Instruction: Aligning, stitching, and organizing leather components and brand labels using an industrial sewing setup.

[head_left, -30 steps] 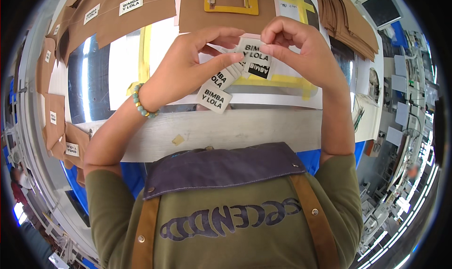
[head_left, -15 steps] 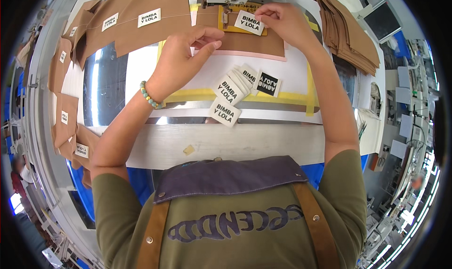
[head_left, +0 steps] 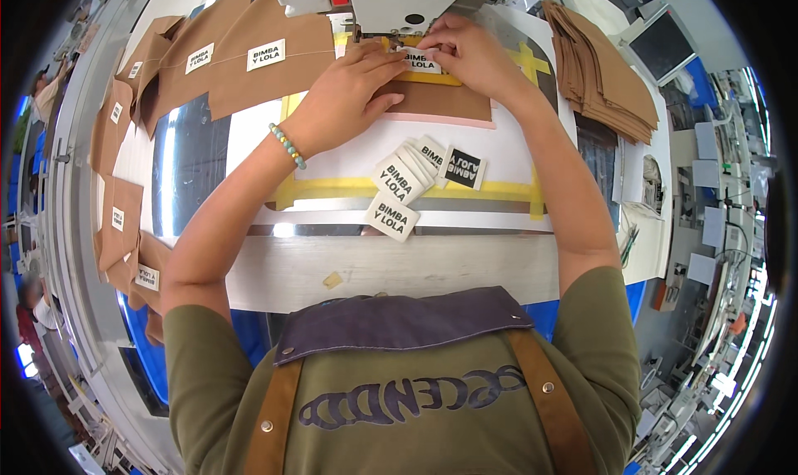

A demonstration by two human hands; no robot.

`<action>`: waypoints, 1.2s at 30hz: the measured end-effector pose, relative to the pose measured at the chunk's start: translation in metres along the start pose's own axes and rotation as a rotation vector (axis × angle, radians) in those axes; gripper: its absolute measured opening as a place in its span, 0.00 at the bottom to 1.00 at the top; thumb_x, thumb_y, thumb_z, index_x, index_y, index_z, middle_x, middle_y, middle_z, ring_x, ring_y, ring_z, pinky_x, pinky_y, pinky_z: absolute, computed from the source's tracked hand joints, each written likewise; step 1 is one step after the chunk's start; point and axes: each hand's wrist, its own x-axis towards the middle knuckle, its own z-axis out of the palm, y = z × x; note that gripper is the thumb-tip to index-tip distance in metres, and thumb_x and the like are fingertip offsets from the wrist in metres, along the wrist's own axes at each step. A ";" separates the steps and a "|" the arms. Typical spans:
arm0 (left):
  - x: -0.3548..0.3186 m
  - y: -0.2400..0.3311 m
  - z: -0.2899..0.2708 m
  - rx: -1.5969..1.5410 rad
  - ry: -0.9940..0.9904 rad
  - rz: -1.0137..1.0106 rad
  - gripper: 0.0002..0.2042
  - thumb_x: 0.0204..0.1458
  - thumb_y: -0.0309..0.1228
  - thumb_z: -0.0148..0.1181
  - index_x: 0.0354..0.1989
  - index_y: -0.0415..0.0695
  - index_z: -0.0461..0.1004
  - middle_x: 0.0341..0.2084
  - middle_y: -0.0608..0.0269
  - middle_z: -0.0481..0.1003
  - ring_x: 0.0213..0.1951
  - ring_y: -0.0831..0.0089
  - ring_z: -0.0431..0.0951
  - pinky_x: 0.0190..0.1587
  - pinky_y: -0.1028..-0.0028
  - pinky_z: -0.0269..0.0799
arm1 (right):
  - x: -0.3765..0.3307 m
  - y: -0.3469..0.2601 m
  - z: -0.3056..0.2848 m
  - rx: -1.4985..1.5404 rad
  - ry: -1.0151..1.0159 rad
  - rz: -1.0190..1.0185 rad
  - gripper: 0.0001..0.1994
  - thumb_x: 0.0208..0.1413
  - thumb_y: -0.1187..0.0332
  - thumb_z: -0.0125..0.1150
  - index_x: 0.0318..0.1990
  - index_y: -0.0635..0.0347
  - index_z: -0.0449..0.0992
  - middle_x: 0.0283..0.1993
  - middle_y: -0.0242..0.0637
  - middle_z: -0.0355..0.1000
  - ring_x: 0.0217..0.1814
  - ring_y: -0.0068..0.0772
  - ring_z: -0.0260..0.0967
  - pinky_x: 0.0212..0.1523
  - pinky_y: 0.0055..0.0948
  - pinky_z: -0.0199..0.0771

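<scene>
White label (head_left: 418, 58) lying flat on brown fabric piece (head_left: 440, 99) directly beneath sewing machine head (head_left: 391, 1), long axis crosswise; pinched at its right end by right hand (head_left: 470, 55); left hand (head_left: 349, 93) pressed flat, fingers spread, just left of machine needle.

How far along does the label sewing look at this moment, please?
Done: brown pieces at left already carry white labels. In hand: left hand and right hand position a label on the brown piece under the sewing machine. Left: loose labels, unlabelled stack.
</scene>
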 end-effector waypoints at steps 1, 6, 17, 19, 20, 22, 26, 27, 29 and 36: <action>0.002 -0.002 0.002 0.023 -0.036 -0.009 0.23 0.62 0.31 0.68 0.66 0.41 0.77 0.66 0.54 0.76 0.72 0.49 0.67 0.73 0.56 0.69 | -0.004 0.000 0.000 0.018 0.050 -0.035 0.09 0.64 0.70 0.65 0.46 0.62 0.87 0.47 0.37 0.80 0.43 0.41 0.80 0.48 0.38 0.79; 0.000 -0.009 0.006 0.038 -0.070 0.000 0.24 0.62 0.32 0.68 0.66 0.40 0.77 0.69 0.55 0.75 0.74 0.50 0.65 0.74 0.55 0.67 | -0.025 0.004 -0.015 -0.255 0.025 -0.241 0.10 0.61 0.75 0.62 0.47 0.61 0.86 0.51 0.34 0.80 0.51 0.43 0.79 0.52 0.39 0.81; 0.003 -0.017 0.001 -0.028 -0.051 0.030 0.22 0.60 0.30 0.69 0.62 0.39 0.77 0.65 0.56 0.76 0.70 0.52 0.70 0.71 0.55 0.70 | -0.031 -0.008 0.008 -0.466 0.067 -0.375 0.12 0.60 0.79 0.58 0.48 0.62 0.84 0.57 0.35 0.81 0.64 0.44 0.75 0.63 0.40 0.80; -0.002 -0.010 -0.006 -0.075 -0.056 -0.066 0.22 0.60 0.30 0.69 0.63 0.39 0.77 0.65 0.55 0.76 0.70 0.51 0.71 0.70 0.56 0.70 | -0.035 -0.008 0.009 -0.319 0.004 -0.281 0.20 0.58 0.83 0.54 0.55 0.60 0.84 0.64 0.36 0.80 0.69 0.45 0.73 0.68 0.40 0.76; -0.004 -0.008 -0.009 -0.124 -0.062 -0.160 0.23 0.60 0.30 0.69 0.64 0.39 0.76 0.66 0.55 0.76 0.69 0.51 0.72 0.70 0.56 0.71 | -0.035 -0.006 0.008 -0.319 0.008 -0.279 0.20 0.58 0.83 0.54 0.55 0.60 0.84 0.64 0.36 0.80 0.69 0.45 0.73 0.68 0.40 0.76; -0.007 -0.014 -0.008 -0.058 -0.045 -0.134 0.23 0.61 0.30 0.69 0.65 0.39 0.76 0.66 0.53 0.75 0.69 0.50 0.72 0.70 0.57 0.71 | -0.031 -0.005 0.005 -0.331 -0.053 -0.324 0.26 0.56 0.86 0.52 0.60 0.58 0.84 0.69 0.35 0.78 0.72 0.45 0.71 0.72 0.41 0.73; -0.011 -0.020 -0.011 0.060 -0.075 -0.094 0.23 0.62 0.31 0.68 0.66 0.39 0.76 0.68 0.51 0.74 0.69 0.50 0.72 0.71 0.57 0.70 | -0.026 -0.009 0.003 -0.336 -0.074 -0.311 0.27 0.55 0.87 0.51 0.60 0.57 0.84 0.70 0.34 0.77 0.72 0.45 0.71 0.73 0.41 0.72; -0.011 -0.021 -0.011 0.061 -0.076 -0.093 0.23 0.62 0.31 0.68 0.66 0.39 0.76 0.68 0.51 0.74 0.69 0.50 0.72 0.71 0.57 0.70 | -0.025 -0.009 0.003 -0.331 -0.078 -0.306 0.27 0.55 0.87 0.51 0.60 0.57 0.84 0.69 0.34 0.78 0.72 0.45 0.71 0.74 0.41 0.72; -0.011 -0.021 -0.011 0.088 -0.069 -0.073 0.23 0.62 0.32 0.68 0.65 0.39 0.77 0.67 0.50 0.74 0.69 0.50 0.72 0.71 0.57 0.70 | -0.025 -0.009 0.002 -0.326 -0.080 -0.303 0.27 0.55 0.87 0.51 0.60 0.57 0.85 0.69 0.34 0.78 0.72 0.45 0.71 0.74 0.41 0.72; -0.008 -0.017 -0.019 0.087 -0.097 -0.057 0.22 0.62 0.32 0.68 0.63 0.39 0.78 0.67 0.51 0.75 0.67 0.49 0.74 0.68 0.56 0.73 | -0.026 -0.013 0.000 -0.331 -0.096 -0.305 0.26 0.57 0.85 0.52 0.60 0.58 0.84 0.69 0.37 0.78 0.72 0.47 0.71 0.73 0.41 0.73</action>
